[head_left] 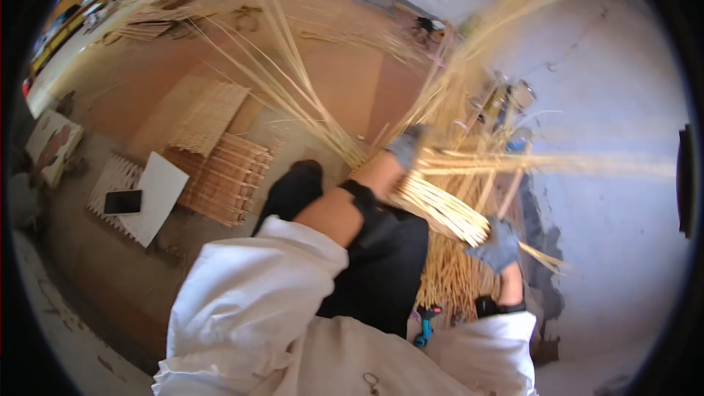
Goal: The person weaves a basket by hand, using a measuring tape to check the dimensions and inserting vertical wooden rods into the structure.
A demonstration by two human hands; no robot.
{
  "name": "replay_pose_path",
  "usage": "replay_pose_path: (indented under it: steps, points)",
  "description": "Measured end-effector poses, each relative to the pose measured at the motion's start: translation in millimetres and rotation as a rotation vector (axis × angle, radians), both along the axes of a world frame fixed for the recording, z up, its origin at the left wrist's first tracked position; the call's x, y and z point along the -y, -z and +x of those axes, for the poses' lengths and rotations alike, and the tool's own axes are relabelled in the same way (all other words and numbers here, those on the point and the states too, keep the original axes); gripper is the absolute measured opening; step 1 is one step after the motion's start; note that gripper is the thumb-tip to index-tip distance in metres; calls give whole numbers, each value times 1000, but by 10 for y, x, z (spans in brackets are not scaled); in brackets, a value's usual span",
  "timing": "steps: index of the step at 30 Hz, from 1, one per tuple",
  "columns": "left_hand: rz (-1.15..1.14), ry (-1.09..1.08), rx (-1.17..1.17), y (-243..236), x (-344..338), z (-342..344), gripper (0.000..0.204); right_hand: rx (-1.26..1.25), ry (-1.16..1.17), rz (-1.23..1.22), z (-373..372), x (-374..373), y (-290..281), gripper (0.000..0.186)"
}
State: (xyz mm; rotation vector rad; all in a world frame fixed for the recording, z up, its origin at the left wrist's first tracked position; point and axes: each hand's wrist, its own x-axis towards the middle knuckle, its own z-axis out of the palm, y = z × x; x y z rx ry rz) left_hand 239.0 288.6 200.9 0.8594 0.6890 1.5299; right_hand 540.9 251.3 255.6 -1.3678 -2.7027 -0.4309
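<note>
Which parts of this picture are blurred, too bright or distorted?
Head view: blur smears the gloved left hand and the pale strips stretching right; head view: the band of strips by the gloved right hand gleams; head view: fisheye distortion bends the scene inside a black border.

No text, label, number or sign can be read anywhere in your view. At nine o'clock, the phone (122, 202) shows you a dark face with no legible characters, and the white sheet (163, 194) beside it looks plain. Further out at nine o'clock, reddish patches on a pale block (53, 145) form no readable letters. At five o'clock, a teal-and-pink tool (423, 328) is too small for you to make out any marking.
</note>
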Motion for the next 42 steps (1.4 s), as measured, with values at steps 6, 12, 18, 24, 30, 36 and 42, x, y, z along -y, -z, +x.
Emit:
replay_pose_path:
  steps: [6, 12, 18, 24, 30, 36, 42]
  points:
    - [158, -204, 437, 839, 460, -840, 28, 138, -204, 192, -782, 359, -432, 69]
    - [-48, -287, 578, 508, 1148, -970, 26, 84, -280, 123, -847, 593, -349, 73]
    - [-65, -267, 579, 1021, 1519, -781, 29, 175, -214, -96, -886, 726, 224, 71]
    - [-104, -281, 373, 998, 1446, -822, 28, 130, -186, -187, -771, 397, 556, 61]
    - [212, -794, -1018, 469, 2524, -89, 19, -976, -3, -669, -932, 397, 512, 26]
    - [340, -340, -1865, 555, 2086, -85, 72, -1572, 110, -1056, -2023, -121, 676, 24]
    - [398, -234, -1750, 588, 1987, -139, 73, -1491, -3, -1030, -2326, -449, 927, 26]
